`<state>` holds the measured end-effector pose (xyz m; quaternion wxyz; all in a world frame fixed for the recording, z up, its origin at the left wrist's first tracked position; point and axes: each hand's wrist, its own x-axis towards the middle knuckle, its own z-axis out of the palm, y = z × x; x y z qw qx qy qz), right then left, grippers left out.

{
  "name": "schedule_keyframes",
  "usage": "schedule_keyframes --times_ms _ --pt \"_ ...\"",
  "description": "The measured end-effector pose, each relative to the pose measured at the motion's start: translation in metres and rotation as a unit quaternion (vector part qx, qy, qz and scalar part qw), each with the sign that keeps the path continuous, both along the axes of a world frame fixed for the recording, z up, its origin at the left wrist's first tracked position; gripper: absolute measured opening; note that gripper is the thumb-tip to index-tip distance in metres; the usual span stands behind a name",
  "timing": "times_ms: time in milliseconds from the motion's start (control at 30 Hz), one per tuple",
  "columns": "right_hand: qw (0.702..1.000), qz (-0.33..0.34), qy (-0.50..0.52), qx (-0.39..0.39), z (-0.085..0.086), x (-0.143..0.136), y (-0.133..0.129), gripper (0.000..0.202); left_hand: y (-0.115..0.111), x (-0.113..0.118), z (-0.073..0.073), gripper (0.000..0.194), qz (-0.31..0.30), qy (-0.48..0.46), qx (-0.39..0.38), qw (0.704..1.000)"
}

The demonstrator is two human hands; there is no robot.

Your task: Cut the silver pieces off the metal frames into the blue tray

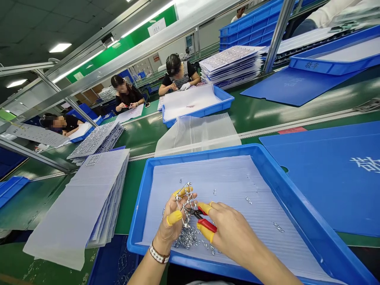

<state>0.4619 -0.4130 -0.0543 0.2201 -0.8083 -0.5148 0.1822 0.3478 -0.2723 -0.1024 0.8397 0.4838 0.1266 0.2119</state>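
Observation:
My left hand (pixel 169 219), with yellow finger cots on some fingers, holds a thin silvery metal sprue frame (pixel 178 197) tilted over the tray. Red-handled nippers (pixel 207 225) are gripped in my right hand (pixel 228 227), which also wears yellow finger cots. Their dark jaws reach in at the frame beside my left fingers; whether they are closed on it I cannot tell. Below both hands, a heap of small shiny metal pieces (pixel 187 239) lies on the white sheet (pixel 231 174) lining a blue tray (pixel 297 208). Several loose pieces (pixel 278 227) are scattered to the right.
White foam sheets (pixel 74 198) are stacked left of the tray, with one metal frame (pixel 93 160) on top. A blue board (pixel 323 158) lies at the right. Across the green bench, co-workers (pixel 178 75) sit near another blue tray (pixel 204 111) and a sheet stack (pixel 231 65).

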Motion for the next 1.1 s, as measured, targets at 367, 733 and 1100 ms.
schedule_keyframes --times_ms 367,733,1100 --pt "0.999 0.012 0.024 0.017 -0.001 0.002 -0.004 0.022 0.000 0.001 0.000 0.073 -0.006 -0.005 0.022 1.000" --pt "1.000 0.012 -0.003 0.008 0.003 0.002 -0.004 0.010 0.000 -0.001 -0.002 0.075 -0.009 -0.003 0.043 0.999" --pt "0.999 0.036 -0.036 -0.005 0.006 0.011 -0.003 0.007 0.002 -0.005 -0.006 0.073 -0.015 0.003 0.047 0.999"
